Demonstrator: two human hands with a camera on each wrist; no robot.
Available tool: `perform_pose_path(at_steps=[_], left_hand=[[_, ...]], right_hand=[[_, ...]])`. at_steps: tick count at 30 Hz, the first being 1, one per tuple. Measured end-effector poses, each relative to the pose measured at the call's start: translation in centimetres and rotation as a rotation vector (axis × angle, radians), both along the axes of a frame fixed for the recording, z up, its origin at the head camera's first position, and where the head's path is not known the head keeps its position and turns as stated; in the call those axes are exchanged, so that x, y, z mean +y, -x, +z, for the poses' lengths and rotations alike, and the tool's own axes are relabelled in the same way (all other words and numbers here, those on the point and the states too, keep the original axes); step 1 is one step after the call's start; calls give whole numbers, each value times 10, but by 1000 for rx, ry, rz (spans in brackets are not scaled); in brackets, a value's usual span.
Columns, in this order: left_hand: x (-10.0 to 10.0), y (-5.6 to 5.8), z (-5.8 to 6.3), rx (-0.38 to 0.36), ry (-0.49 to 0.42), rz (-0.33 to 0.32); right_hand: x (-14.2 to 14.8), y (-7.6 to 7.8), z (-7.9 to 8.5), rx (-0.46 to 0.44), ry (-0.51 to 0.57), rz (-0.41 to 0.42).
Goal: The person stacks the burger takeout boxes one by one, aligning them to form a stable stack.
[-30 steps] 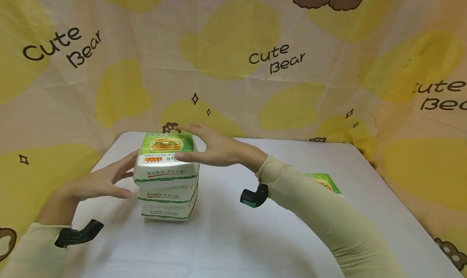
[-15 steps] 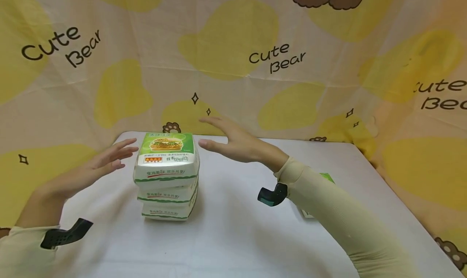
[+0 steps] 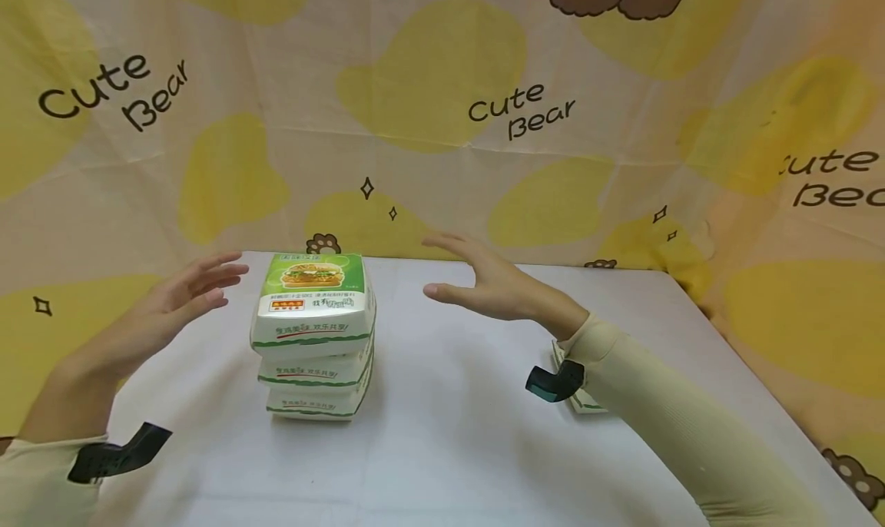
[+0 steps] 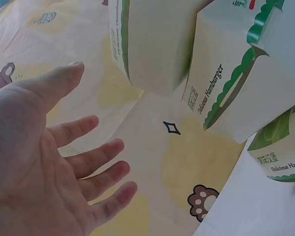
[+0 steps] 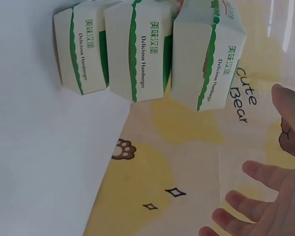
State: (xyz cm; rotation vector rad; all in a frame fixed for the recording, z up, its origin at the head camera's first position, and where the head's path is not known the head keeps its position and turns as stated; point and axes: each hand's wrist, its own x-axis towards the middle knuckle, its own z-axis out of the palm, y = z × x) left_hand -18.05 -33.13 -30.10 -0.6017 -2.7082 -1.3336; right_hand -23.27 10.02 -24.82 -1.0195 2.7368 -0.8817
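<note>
Three white and green hamburger boxes stand stacked on the left half of the table: a top box (image 3: 311,312) with a burger picture on its lid, a middle box (image 3: 311,370) and a bottom box (image 3: 309,404). The top box sits slightly out of line with those beneath. To the left of the stack, my left hand (image 3: 155,312) hovers with fingers spread, apart from the cardboard. My right hand (image 3: 494,285) is held in the air to the right, thumb and fingers apart, touching nothing. Both wrist views show a gap between the hand and the boxes.
Another hamburger box (image 3: 588,406) lies on the right of the white table (image 3: 442,450), mostly hidden behind my right forearm. A yellow-patterned cloth (image 3: 429,97) hangs behind the table's back edge.
Both hands have drawn away from the stack, the left hand leftward and the right hand rightward off the top box. The three stacked boxes have stayed in place.
</note>
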Motion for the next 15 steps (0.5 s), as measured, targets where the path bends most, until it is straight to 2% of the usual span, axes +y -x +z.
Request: perform_pose_path(at_steps=[5,15], left_hand=[[1,-1,1,54,-20,3],[7,-11,8,104,-15,3]], right_hand=[[19,0,-10,-13,4,-2],[57,-5,-24,-55,-10,-5]])
